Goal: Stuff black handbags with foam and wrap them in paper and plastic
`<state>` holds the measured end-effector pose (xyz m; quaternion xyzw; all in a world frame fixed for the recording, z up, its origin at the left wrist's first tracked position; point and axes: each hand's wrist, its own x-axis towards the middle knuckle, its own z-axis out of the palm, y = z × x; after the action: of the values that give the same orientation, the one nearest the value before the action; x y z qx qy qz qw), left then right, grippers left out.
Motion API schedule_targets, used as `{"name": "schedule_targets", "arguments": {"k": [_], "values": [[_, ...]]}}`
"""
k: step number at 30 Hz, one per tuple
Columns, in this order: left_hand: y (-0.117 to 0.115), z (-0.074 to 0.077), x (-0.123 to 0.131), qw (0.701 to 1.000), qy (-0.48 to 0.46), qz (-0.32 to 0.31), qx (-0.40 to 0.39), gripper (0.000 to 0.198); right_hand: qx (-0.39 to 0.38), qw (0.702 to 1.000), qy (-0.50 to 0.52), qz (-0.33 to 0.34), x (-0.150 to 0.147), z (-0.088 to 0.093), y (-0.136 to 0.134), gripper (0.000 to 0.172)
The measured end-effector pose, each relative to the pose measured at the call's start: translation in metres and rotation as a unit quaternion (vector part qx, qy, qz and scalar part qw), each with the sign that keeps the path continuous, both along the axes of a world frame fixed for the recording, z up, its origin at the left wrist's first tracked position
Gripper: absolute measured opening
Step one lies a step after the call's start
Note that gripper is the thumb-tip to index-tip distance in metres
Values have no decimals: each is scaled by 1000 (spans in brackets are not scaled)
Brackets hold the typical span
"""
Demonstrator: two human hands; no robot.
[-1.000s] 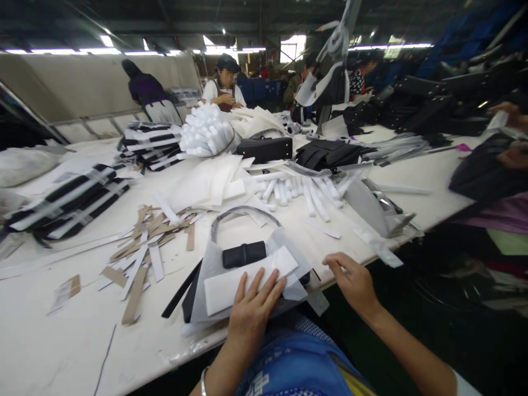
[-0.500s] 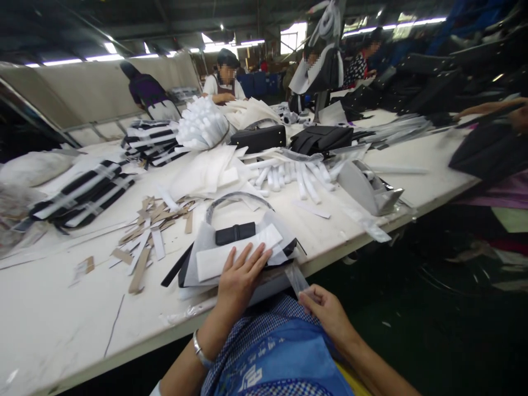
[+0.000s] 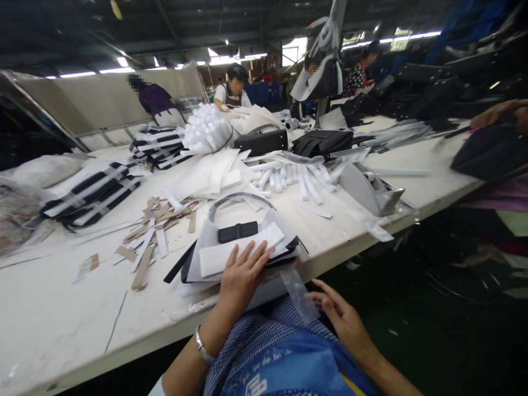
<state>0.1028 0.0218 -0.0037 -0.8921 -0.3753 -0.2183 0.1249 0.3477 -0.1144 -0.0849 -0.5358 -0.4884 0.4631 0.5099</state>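
A black handbag [image 3: 190,265], partly covered by white wrapping sheet, lies at the table's front edge, its wrapped handle [image 3: 241,196] arching to the back. Across its front rests a white padding strip [image 3: 231,256], just below a black strap tab [image 3: 237,231]. My left hand [image 3: 244,275] presses flat on the padding, fingers stretched out. From under the bag's right side a clear plastic strip [image 3: 297,291] hangs over the edge towards my lap. Beside its lower end is my right hand [image 3: 340,313], fingers apart, its fingertips at the plastic; whether they touch it I cannot tell.
Cardboard scraps [image 3: 159,231] lie left of the bag. Behind it are white sheets [image 3: 214,170], white foam rolls [image 3: 305,179] and black bags [image 3: 264,142]. A grey tape dispenser [image 3: 367,187] stands at the right edge. Co-workers [image 3: 233,91] are beyond; another person's hand [image 3: 495,114] is far right.
My right hand has loosened its pinch on the plastic strip, and its fingers have spread. The strip hangs lower. My left hand stays on the padding. The view has shifted slightly.
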Motion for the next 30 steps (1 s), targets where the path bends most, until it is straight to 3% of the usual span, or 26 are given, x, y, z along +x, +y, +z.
{"name": "schedule_targets", "arguments": {"k": [3,6,8,11,13,16,21,23,26,28,30], "values": [[0,0,0,1000,-5,-2,-1,44,140,974,-177,-31,16,-13,12,44],[0,0,1,1000,-4,-2,6,42,281,872,-401,2,18,-17,32,53],[0,0,1,1000,-1,0,11,42,350,800,-487,14,15,-13,47,56],[0,-2,0,1000,0,2,16,42,424,748,-508,35,8,-3,66,48],[0,-4,0,1000,-1,4,19,42,456,749,-476,73,5,5,75,40],[1,-7,0,1000,-7,7,27,41,456,776,-419,121,4,24,79,34],[1,-8,0,999,-17,7,40,41,465,768,-396,192,4,75,76,39],[1,-8,0,999,-15,6,36,41,474,780,-382,145,1,93,81,50],[0,-8,0,999,-6,7,31,41,455,793,-404,19,-8,108,99,51],[0,-8,0,999,-7,8,31,40,443,787,-430,0,-14,108,114,45],[0,-10,0,999,-12,9,28,42,456,773,-440,23,-17,103,122,34]]}}
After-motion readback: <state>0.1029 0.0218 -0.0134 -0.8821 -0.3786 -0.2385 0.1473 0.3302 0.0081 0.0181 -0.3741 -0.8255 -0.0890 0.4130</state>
